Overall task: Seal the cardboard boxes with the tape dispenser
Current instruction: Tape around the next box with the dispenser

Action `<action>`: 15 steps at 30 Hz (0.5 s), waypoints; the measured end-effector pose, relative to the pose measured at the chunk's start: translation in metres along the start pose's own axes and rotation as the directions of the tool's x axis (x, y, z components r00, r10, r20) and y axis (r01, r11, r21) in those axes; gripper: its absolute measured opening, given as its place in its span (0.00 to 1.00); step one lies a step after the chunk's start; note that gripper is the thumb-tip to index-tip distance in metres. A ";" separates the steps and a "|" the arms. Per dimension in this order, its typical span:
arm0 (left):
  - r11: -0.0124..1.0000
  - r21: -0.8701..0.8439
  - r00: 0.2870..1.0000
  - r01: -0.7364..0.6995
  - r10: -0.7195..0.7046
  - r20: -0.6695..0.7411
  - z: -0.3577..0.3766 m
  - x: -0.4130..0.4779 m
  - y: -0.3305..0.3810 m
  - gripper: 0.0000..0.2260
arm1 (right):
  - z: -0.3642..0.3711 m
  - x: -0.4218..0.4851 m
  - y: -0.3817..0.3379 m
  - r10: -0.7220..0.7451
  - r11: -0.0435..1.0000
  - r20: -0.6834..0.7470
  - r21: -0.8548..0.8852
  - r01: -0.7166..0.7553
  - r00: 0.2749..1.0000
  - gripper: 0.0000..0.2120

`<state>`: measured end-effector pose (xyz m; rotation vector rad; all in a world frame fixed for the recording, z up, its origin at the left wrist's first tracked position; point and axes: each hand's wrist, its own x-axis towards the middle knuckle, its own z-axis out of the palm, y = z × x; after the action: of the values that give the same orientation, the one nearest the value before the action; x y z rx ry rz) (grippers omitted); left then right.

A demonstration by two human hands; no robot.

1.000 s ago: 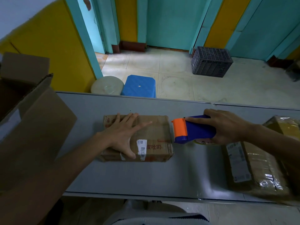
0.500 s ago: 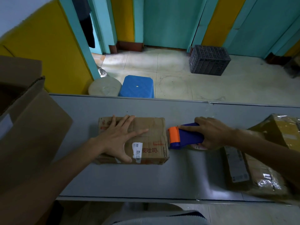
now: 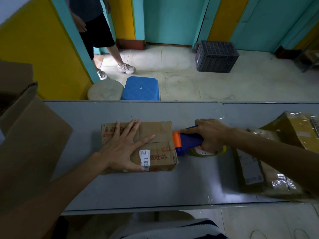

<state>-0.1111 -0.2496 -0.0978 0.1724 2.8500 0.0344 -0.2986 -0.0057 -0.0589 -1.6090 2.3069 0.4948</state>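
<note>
The flat cardboard box [image 3: 158, 133], likely light and slightly crushable, lies mid-table [image 3: 155, 187] under the flat, spread left hand [image 3: 120, 149], while at its 3 o'clock end the rigid tape dispenser [image 3: 188, 139] touches it, sensibly gripped by the handle in the right hand [image 3: 210, 133].

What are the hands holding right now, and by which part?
The right hand grips the tape dispenser by its blue body. The left hand holds nothing, pressing flat on the cardboard box.
</note>
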 end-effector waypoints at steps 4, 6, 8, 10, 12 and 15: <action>1.000 0.004 1.000 0.009 -0.009 0.012 -0.001 -0.001 -0.001 0.44 | 0.003 0.006 -0.015 -0.043 0.999 0.001 -0.022 0.043 0.999 0.31; 1.000 0.013 0.999 0.001 -0.001 0.037 -0.002 -0.002 -0.002 0.44 | 0.000 0.007 -0.013 -0.052 0.998 0.001 -0.045 0.052 0.999 0.30; 1.000 0.010 0.999 -0.016 0.016 0.040 -0.005 -0.001 -0.006 0.44 | -0.002 0.005 -0.011 -0.056 0.994 0.003 -0.095 0.056 0.998 0.30; 0.998 0.043 0.998 -0.047 0.045 0.040 -0.009 -0.005 -0.009 0.43 | -0.003 0.001 -0.011 -0.050 0.991 0.019 -0.124 0.052 0.999 0.31; 0.991 0.106 0.996 -0.080 0.076 0.041 -0.013 -0.010 -0.013 0.42 | -0.006 -0.001 -0.015 -0.052 0.991 0.031 -0.118 0.055 0.998 0.30; 0.986 0.131 0.994 -0.108 0.106 0.021 -0.019 -0.018 -0.020 0.41 | -0.018 -0.011 -0.013 -0.035 0.995 0.090 -0.088 0.043 0.995 0.27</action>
<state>-0.1016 -0.2713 -0.0758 0.3513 2.8271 -0.1326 -0.2833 -0.0080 -0.0399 -1.6348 2.2132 0.6561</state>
